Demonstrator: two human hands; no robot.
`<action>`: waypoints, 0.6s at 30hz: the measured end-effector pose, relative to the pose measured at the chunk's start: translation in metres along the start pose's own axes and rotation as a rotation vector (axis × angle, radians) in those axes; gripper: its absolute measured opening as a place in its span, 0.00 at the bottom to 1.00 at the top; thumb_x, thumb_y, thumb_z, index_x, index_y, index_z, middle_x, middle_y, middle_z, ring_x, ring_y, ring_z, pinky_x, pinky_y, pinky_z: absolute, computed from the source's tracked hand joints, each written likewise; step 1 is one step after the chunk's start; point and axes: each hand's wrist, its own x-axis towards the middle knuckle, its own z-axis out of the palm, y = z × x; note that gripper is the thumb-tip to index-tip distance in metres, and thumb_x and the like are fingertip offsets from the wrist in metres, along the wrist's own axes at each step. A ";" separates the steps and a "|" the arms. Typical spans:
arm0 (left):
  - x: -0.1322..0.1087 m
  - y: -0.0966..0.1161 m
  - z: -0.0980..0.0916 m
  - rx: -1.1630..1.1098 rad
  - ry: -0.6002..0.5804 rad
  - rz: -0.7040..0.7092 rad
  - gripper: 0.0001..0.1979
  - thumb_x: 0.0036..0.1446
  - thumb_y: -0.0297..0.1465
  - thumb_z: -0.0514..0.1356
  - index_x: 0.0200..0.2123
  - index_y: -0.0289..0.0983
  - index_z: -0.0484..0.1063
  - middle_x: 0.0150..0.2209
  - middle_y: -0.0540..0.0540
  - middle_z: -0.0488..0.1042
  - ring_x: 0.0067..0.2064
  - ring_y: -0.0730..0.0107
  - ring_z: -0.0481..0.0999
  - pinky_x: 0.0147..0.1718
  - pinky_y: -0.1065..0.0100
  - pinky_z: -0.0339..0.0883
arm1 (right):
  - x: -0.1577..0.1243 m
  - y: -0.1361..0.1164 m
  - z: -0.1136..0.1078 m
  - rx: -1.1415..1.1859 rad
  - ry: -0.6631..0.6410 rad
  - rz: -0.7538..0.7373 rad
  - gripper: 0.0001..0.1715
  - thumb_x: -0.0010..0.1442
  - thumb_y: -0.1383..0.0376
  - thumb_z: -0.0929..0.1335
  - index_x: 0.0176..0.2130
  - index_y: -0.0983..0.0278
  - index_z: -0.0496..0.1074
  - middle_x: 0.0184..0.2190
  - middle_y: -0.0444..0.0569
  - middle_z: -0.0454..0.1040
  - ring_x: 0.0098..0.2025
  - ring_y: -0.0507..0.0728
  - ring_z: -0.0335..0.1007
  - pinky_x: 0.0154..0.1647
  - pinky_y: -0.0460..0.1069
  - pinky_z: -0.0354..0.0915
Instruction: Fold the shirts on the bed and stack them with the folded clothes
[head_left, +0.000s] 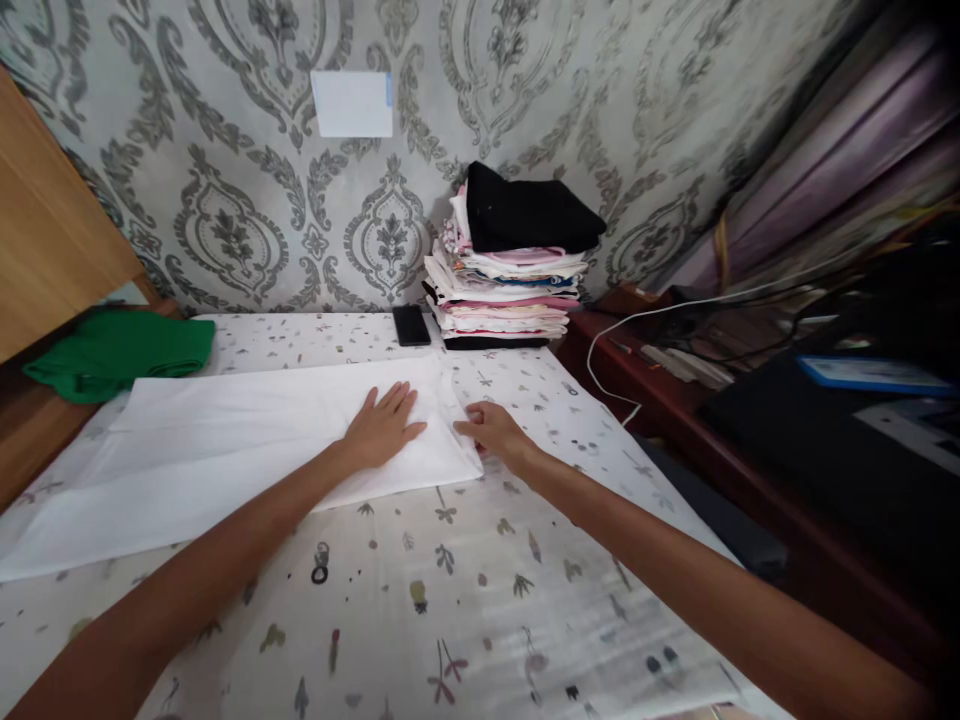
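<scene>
A white cloth point(225, 430), folded into a long flat piece, lies across the patterned sheet point(375, 620). My left hand point(381, 428) rests palm down on it near its right end, fingers spread. At the cloth's right edge, my right hand point(495, 432) has its thumb and index finger at the edge, the other fingers curled and partly hidden. Whether these fingers pinch the fabric is too unclear to tell.
Behind stands a stack of folded clothes point(510, 290) with a black piece on top, beside a black phone point(411, 326). A green cloth point(124, 350) lies at the left. A white cable point(660, 308) crosses the dark red furniture point(675, 400) at the right.
</scene>
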 end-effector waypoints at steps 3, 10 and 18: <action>-0.002 -0.003 0.002 -0.084 0.043 0.022 0.33 0.68 0.45 0.42 0.70 0.34 0.47 0.73 0.39 0.40 0.74 0.58 0.38 0.69 0.47 0.30 | 0.008 -0.002 0.000 -0.040 -0.010 -0.035 0.09 0.46 0.68 0.73 0.30 0.64 0.70 0.19 0.38 0.64 0.20 0.49 0.60 0.21 0.44 0.54; -0.008 -0.009 -0.021 -0.945 0.415 -0.233 0.27 0.67 0.45 0.47 0.63 0.39 0.61 0.67 0.38 0.61 0.67 0.58 0.61 0.64 0.58 0.58 | 0.008 -0.017 0.001 0.062 -0.105 -0.119 0.12 0.44 0.67 0.70 0.18 0.63 0.62 0.14 0.37 0.60 0.20 0.48 0.57 0.23 0.44 0.52; -0.011 -0.028 -0.049 -1.667 0.204 -0.548 0.31 0.69 0.46 0.44 0.66 0.32 0.50 0.70 0.26 0.49 0.68 0.51 0.59 0.49 0.53 0.75 | 0.002 -0.038 0.018 0.662 -0.201 -0.096 0.10 0.50 0.59 0.66 0.33 0.62 0.72 0.30 0.51 0.79 0.41 0.62 0.76 0.41 0.53 0.71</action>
